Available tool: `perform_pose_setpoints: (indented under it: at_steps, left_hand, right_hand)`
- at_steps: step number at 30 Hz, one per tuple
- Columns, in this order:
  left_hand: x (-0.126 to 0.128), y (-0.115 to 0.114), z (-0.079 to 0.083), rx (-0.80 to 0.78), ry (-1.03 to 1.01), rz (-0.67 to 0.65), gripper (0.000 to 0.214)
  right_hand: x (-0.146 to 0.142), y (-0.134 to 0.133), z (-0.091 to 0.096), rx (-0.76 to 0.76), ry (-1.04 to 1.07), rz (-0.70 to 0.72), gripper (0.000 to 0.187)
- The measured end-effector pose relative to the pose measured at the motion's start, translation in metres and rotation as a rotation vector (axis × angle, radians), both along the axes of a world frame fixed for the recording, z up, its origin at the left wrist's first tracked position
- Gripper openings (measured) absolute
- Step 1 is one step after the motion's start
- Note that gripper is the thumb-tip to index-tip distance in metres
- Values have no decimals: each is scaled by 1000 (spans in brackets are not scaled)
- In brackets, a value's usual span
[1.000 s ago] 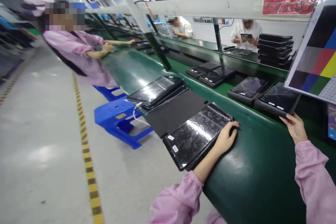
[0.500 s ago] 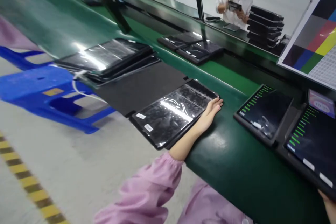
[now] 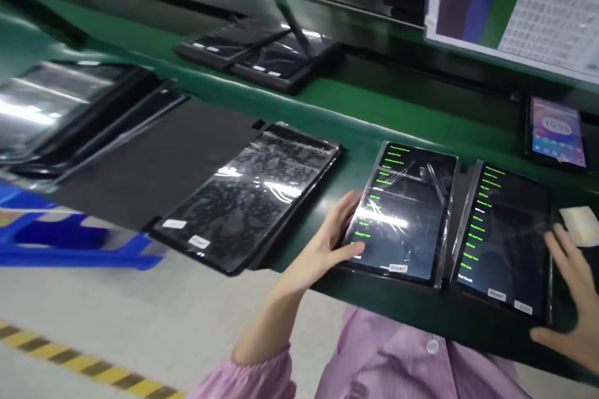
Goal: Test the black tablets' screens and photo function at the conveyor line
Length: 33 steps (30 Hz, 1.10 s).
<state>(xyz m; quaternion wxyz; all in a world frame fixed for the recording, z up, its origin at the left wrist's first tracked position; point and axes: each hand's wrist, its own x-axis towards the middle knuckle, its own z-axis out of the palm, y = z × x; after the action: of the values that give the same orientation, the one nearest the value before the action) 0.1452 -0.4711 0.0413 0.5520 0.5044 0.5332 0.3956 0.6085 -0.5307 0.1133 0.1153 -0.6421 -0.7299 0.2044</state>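
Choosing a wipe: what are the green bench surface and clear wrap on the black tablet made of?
The dark green bench surface looks like rubber or PVC, from its sheen. The clear tablet wrap looks like thin plastic film, crinkled and glaring.

Green text on black tablet screen (image 3: 402,249), pink striped smock (image 3: 388,361), yellow-black floor tape (image 3: 79,374)

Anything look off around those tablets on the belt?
A loose cream slip lies on the green belt beside the right-hand tablet, by the right hand; it looks stray. Also, the bagged tablet on the dark mat reaches the belt's near edge, nearly overhanging.
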Motion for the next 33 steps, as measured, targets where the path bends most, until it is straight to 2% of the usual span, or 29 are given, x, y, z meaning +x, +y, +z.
perform_pose_setpoints:
  at_steps: [3,5,7,10,12,14,18,21,24,26,30,33]
  left_hand:
    - [-3,-12,10,-10,214,-102,113]
    - [-1,-18,18,-18,343,-167,119]
    - [3,-20,26,-24,427,-214,123]
    - [9,-18,36,-54,479,-241,127]
    - [13,-17,40,-85,502,-250,129]
    - [15,-16,40,-87,528,-249,129]
    - [14,-11,32,-29,568,-211,132]
    - [9,-1,23,-44,545,-137,135]
    - [6,13,16,-50,454,39,122]
    - [8,21,13,-27,394,160,113]
    - [18,28,9,-12,334,315,89]
    - [22,27,8,-15,266,396,74]
  right_hand:
    - [-20,18,-15,55,-142,134,133]
    - [-23,29,-25,129,-222,146,141]
    - [-19,37,-27,256,-275,66,129]
    - [-6,45,-15,462,-240,-147,98]
    - [2,44,-6,526,-132,-218,93]
    - [8,40,-2,531,-60,-207,92]
    - [13,31,-10,469,-38,-185,87]
    - [16,28,-18,416,8,-191,87]
    - [18,25,-20,351,30,-155,91]
    - [19,22,-18,227,43,-143,97]
    - [15,13,-11,-5,99,-165,101]
    - [12,10,-9,-76,91,-177,105]
